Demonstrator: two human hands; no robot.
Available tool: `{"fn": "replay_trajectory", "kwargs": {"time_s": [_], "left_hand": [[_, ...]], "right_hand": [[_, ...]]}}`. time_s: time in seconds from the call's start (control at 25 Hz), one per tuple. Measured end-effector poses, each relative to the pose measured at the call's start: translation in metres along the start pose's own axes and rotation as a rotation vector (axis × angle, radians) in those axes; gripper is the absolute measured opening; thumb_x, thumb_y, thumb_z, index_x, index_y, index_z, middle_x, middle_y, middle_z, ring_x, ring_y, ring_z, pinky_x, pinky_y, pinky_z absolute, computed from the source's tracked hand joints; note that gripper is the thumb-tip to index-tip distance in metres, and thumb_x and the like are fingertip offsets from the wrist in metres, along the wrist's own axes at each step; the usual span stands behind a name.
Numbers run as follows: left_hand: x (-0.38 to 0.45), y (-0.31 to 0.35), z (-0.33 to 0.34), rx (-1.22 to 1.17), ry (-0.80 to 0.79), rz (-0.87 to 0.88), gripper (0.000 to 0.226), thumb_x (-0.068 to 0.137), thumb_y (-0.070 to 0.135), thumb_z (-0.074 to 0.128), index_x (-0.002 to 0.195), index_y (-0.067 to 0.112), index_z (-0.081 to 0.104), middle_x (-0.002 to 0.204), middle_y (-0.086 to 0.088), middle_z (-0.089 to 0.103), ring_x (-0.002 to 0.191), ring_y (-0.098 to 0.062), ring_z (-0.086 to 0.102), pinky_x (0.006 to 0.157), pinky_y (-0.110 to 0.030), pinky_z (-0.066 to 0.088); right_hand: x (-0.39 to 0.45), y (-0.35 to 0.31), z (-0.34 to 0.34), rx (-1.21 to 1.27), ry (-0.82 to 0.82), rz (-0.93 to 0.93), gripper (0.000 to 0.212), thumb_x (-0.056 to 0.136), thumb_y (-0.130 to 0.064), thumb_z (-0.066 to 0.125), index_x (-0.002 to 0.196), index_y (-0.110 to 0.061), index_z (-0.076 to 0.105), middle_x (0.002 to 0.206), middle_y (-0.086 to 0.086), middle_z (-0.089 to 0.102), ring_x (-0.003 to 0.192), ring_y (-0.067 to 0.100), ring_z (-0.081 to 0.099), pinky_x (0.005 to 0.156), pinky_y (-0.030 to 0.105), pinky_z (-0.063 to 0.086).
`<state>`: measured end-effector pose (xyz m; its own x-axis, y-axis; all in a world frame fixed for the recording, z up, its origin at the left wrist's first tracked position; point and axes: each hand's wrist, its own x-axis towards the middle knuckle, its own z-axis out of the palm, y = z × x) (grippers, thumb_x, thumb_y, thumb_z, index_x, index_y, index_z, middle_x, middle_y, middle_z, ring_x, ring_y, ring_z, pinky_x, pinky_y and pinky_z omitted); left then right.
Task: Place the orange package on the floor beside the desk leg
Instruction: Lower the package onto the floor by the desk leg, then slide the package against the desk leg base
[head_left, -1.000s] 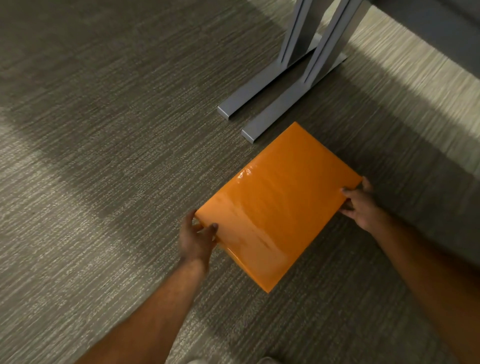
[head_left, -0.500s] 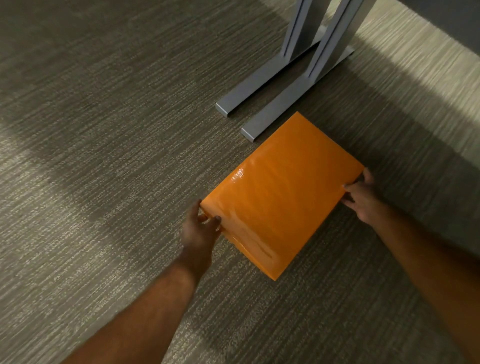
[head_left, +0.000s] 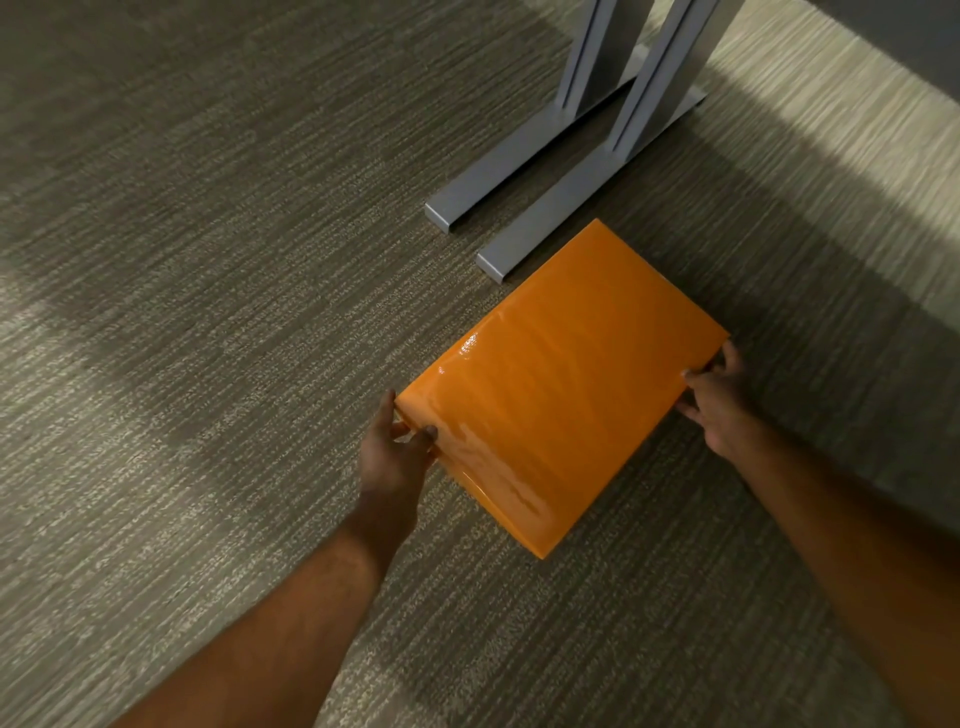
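Observation:
A flat, glossy orange package (head_left: 558, 384) is low over the carpet, held at two opposite edges. My left hand (head_left: 392, 454) grips its near left corner with thumb on top. At the far right edge my right hand (head_left: 719, 397) holds it with fingers curled over the side. The package's far corner lies just right of the front end of the grey metal desk leg foot (head_left: 550, 221). I cannot tell whether the underside touches the floor.
A second grey desk foot (head_left: 511, 169) runs parallel to the left, each with an upright post (head_left: 670, 67) rising out of view. Grey-brown striped carpet (head_left: 208, 312) covers the floor, with a brighter lit band at the upper right.
The package has moved down and slightly away from me toward the desk foot, both hands keeping their grip. Its far corner now sits closer beside the foot's front end.

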<state>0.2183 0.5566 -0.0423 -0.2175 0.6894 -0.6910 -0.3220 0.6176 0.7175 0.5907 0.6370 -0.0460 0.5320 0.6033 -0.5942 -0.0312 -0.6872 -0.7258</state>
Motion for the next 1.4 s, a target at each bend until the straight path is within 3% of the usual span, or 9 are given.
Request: {"fn": "replay_trajectory", "kwargs": {"time_s": [0.08, 0.36, 0.48, 0.6, 0.76, 0.92, 1.28, 1.4], "left_hand": [[0.001, -0.001, 0.001, 0.011, 0.004, -0.001, 0.083, 0.093, -0.007, 0.064, 0.160, 0.028, 0.032, 0.135, -0.016, 0.059, 0.114, -0.029, 0.068, 0.065, -0.022, 0.063], [-0.004, 0.000, 0.001, 0.151, 0.030, 0.021, 0.080, 0.094, 0.000, 0.066, 0.160, 0.029, 0.030, 0.141, -0.014, 0.055, 0.127, -0.034, 0.060, 0.100, -0.051, 0.059], [-0.023, 0.007, 0.001, 0.395, 0.088, 0.090, 0.079, 0.095, 0.013, 0.069, 0.161, 0.024, 0.026, 0.148, -0.013, 0.051, 0.134, -0.033, 0.054, 0.107, -0.057, 0.053], [-0.055, 0.020, -0.005, 0.567, 0.098, 0.125, 0.077, 0.097, 0.025, 0.067, 0.161, 0.017, 0.024, 0.159, -0.014, 0.042, 0.141, -0.034, 0.049, 0.113, -0.058, 0.047], [-0.102, 0.045, -0.016, 0.804, 0.056, 0.151, 0.070, 0.099, 0.038, 0.062, 0.157, 0.014, 0.033, 0.160, -0.015, 0.043, 0.136, -0.036, 0.055, 0.111, -0.056, 0.050], [-0.146, 0.068, -0.018, 0.880, -0.004, 0.158, 0.066, 0.099, 0.044, 0.061, 0.155, 0.017, 0.039, 0.156, -0.016, 0.046, 0.130, -0.036, 0.060, 0.107, -0.056, 0.052], [-0.208, 0.111, -0.011, 0.937, -0.080, 0.177, 0.064, 0.100, 0.039, 0.060, 0.155, 0.015, 0.039, 0.160, -0.007, 0.046, 0.136, -0.030, 0.056, 0.106, -0.048, 0.048], [-0.214, 0.119, -0.001, 0.944, -0.084, 0.180, 0.064, 0.099, 0.042, 0.059, 0.154, 0.015, 0.041, 0.158, -0.009, 0.048, 0.135, -0.032, 0.057, 0.108, -0.052, 0.051]], "right_hand": [[0.002, 0.001, 0.000, -0.005, 0.005, -0.010, 0.078, 0.099, -0.003, 0.053, 0.158, -0.045, 0.023, 0.157, 0.005, 0.045, 0.109, 0.016, 0.053, 0.070, 0.037, 0.051], [-0.010, 0.004, 0.006, -0.033, 0.048, -0.051, 0.066, 0.100, -0.009, 0.055, 0.156, -0.037, 0.032, 0.152, 0.005, 0.050, 0.109, 0.015, 0.058, 0.083, 0.039, 0.053], [-0.040, 0.008, 0.010, -0.233, 0.075, -0.143, 0.070, 0.099, -0.018, 0.061, 0.159, -0.030, 0.028, 0.156, 0.010, 0.046, 0.134, 0.030, 0.053, 0.100, 0.044, 0.050], [-0.085, 0.007, 0.011, -0.492, 0.047, -0.248, 0.079, 0.099, -0.031, 0.062, 0.162, -0.024, 0.016, 0.162, 0.019, 0.035, 0.141, 0.040, 0.045, 0.104, 0.049, 0.047], [-0.148, 0.001, 0.008, -0.682, -0.057, -0.363, 0.076, 0.100, -0.040, 0.059, 0.162, -0.018, 0.020, 0.166, 0.016, 0.029, 0.145, 0.039, 0.040, 0.106, 0.050, 0.044], [-0.204, -0.001, 0.004, -0.747, -0.107, -0.404, 0.073, 0.099, -0.043, 0.060, 0.159, -0.016, 0.028, 0.163, 0.015, 0.035, 0.143, 0.036, 0.041, 0.105, 0.044, 0.043], [-0.280, -0.036, -0.018, -0.737, -0.133, -0.397, 0.069, 0.098, -0.044, 0.060, 0.156, -0.015, 0.036, 0.159, 0.013, 0.040, 0.141, 0.033, 0.044, 0.106, 0.043, 0.042], [-0.288, -0.045, -0.026, -0.754, -0.155, -0.399, 0.069, 0.099, -0.045, 0.060, 0.156, -0.016, 0.036, 0.159, 0.013, 0.040, 0.141, 0.032, 0.044, 0.107, 0.043, 0.044]]}}
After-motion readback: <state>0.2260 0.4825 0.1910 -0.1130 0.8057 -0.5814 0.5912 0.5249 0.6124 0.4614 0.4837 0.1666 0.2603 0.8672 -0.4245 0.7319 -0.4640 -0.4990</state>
